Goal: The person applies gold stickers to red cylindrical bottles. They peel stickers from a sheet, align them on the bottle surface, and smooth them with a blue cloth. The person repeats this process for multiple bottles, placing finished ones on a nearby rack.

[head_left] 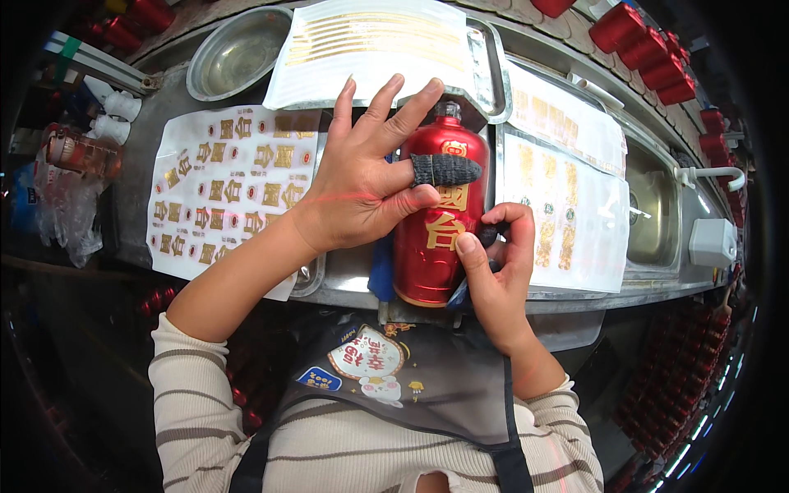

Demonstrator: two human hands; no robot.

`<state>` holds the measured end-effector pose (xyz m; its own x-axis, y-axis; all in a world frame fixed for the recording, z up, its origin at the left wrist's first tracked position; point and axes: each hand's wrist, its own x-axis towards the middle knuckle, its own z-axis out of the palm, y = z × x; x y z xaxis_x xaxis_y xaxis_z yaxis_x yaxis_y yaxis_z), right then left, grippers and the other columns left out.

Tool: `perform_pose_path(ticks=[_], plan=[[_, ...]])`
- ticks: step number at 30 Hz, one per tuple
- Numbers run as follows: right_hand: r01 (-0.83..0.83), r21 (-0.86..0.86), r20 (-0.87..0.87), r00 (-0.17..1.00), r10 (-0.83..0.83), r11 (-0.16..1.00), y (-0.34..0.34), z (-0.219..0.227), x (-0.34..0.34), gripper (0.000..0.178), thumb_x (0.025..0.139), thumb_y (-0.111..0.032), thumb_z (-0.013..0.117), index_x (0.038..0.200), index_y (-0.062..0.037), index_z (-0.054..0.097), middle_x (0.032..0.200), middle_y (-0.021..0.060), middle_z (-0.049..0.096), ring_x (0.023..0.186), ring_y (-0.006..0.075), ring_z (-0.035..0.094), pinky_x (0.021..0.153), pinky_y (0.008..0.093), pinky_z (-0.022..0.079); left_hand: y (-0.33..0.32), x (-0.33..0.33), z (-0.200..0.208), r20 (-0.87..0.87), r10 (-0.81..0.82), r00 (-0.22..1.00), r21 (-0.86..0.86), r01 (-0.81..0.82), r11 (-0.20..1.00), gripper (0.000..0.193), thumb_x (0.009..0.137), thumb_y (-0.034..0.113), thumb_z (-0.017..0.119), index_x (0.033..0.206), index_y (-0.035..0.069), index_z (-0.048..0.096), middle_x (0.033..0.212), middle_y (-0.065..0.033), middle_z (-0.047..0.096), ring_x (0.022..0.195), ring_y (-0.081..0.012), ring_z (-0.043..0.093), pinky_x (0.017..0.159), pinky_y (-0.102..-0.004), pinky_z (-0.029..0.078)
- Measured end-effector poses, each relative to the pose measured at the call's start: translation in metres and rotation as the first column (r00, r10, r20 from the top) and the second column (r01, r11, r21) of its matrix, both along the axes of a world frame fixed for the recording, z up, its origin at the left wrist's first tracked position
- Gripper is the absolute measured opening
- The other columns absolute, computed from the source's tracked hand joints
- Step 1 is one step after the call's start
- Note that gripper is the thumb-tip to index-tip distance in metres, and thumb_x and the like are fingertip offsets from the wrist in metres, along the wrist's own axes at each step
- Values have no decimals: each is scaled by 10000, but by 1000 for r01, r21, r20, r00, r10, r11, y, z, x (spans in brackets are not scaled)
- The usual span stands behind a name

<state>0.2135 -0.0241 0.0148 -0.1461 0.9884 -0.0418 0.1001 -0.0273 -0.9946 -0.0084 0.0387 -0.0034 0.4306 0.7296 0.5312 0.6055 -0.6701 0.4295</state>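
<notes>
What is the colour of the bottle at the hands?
The bottle is shiny red with gold characters; see the head view.

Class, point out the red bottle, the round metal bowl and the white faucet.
Red bottle (445, 215), head view: middle of its body.
Round metal bowl (213, 52), head view: left inner wall.
White faucet (713, 173), head view: its spout.

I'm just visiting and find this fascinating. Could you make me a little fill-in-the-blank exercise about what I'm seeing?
1. The bottle is coloured ____.
2. The large characters on its front are coloured ____.
3. On the left hand, the dark knitted finger cover is worn on the ____ finger.
4. The sink with the white faucet is on the picture's ____-hand side.

Missing words: red; gold; index; right.
</notes>
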Motion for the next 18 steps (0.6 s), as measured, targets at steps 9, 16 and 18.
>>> perform_pose_path(ticks=[9, 16, 18], plan=[[49, -291, -290, 947, -137, 956, 14, -6, 16, 145, 915, -82, 668, 1011, -52, 563, 915, 11, 571, 802, 56, 555, 732, 199, 452, 7, 21, 0, 222, 124, 967, -160, -89, 983, 517, 987, 461, 578, 723, 19, 621, 1618, -142, 328, 1444, -499, 297, 1141, -693, 68], [116, 242, -138, 987, -84, 963, 35, 28, 13, 330, 853, 84, 646, 1157, -21, 572, 1024, 50, 602, 902, 109, 608, 768, 237, 503, -72, 19, -2, 13, 36, 999, -84, -34, 996, 354, 954, 439, 606, 866, 132, 756, 1637, -147, 288, 1470, -536, 195, 1072, -777, 51], [-40, 690, 193, 972, -131, 723, 48, 38, -4, 333, 786, 120, 676, 1073, -40, 617, 960, 70, 616, 858, 180, 627, 740, 309, 521, -99, 24, -5, 59, 45, 997, -132, -37, 991, 333, 936, 408, 641, 869, 107, 767, 1625, -175, 305, 1475, -526, 209, 1078, -763, 52]])
